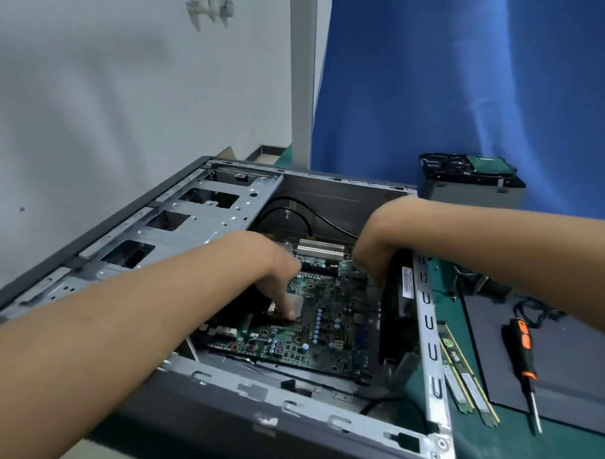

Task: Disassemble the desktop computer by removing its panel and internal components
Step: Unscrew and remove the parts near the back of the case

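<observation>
Head view showed the motherboard (325, 319) directly below both hands: left hand (275, 283) pressed extended fingers at its centre, right hand (375, 252) reached its edge, grip indiscernible.

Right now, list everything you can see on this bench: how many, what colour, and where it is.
computer case: one, grey, open, lying on the mat
circuit board: one, green, inside the case
cables: at least two, black, inside the case at the back
memory sticks: two, green, on the mat right of the case
panel: one, dark grey, flat on the mat at the right
screwdriver: one, black and orange, on the panel
metal box: one, grey with black top, behind the case
mat: one, green
curtain: one, blue, at the back
left hand: fingertips on the circuit board
right hand: reaching inside the case's right wall, fingers hidden
</observation>
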